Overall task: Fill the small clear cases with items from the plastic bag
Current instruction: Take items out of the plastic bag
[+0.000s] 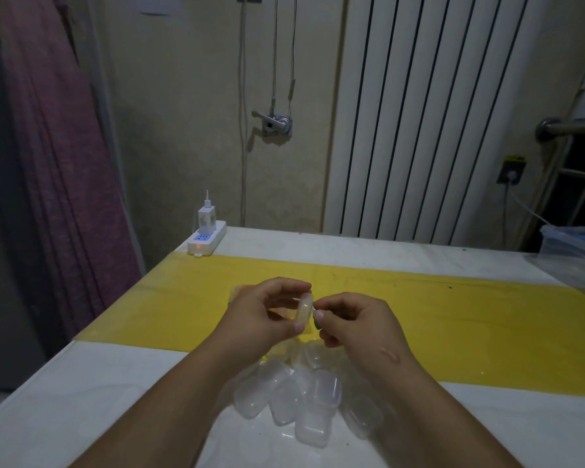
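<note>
The left hand [267, 312] has its grip clamped on a small clear case [304, 310], thumb below and fingers curled over the top, holding it on edge above the counter [115, 393]. Just right of that grip, the right hand [348, 320] pinches a small green item [317, 324] between thumb and fingertip, touching the case's edge. Whether the case holds anything cannot be told. Below both grips, nearer the person, a heap of clear cases [304, 396] lies on the counter. Behind the left grip, part of a plastic bag [237, 292] shows.
</note>
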A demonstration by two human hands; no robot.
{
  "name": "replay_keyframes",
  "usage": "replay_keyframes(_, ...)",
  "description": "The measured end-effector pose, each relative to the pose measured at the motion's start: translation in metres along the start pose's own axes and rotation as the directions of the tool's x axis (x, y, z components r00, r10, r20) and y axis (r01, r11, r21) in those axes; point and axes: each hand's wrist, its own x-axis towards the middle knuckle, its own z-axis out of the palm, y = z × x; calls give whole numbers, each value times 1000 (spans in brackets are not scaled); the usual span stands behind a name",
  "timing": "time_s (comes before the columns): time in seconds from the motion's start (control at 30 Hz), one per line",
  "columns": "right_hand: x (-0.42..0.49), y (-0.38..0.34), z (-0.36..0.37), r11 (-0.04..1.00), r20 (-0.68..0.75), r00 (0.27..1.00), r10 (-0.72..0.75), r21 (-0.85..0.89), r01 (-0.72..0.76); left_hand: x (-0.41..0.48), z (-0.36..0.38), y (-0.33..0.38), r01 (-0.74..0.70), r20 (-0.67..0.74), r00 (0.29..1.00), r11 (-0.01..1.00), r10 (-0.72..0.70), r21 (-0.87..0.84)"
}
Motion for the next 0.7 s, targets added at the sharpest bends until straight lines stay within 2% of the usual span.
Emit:
replay_keyframes(0.07,0,0,1,1000,5,1000,-3,-3,3,0,-1,0,-3,-1,1000,1000,3,21)
replay_keyframes(0.27,1,1,2,998,-2,1000,-28,-47,28,-1,0,1,4,-14,1000,998,-5,-65)
replay_keyframes(0.43,4,2,-1,998,-74,997,-3,-62,-2,0,-1,1,21,11,1000,971,-19,-237)
replay_keyframes(0.53,4,2,-2,997,-53,999,11,-73,-15,1,-1,1,24,20,1000,952,-18,-304)
replay_keyframes(0.7,3,0,1,997,3,1000,14,-72,-14,1,-2,-1,14,17,1000,950,-9,-312)
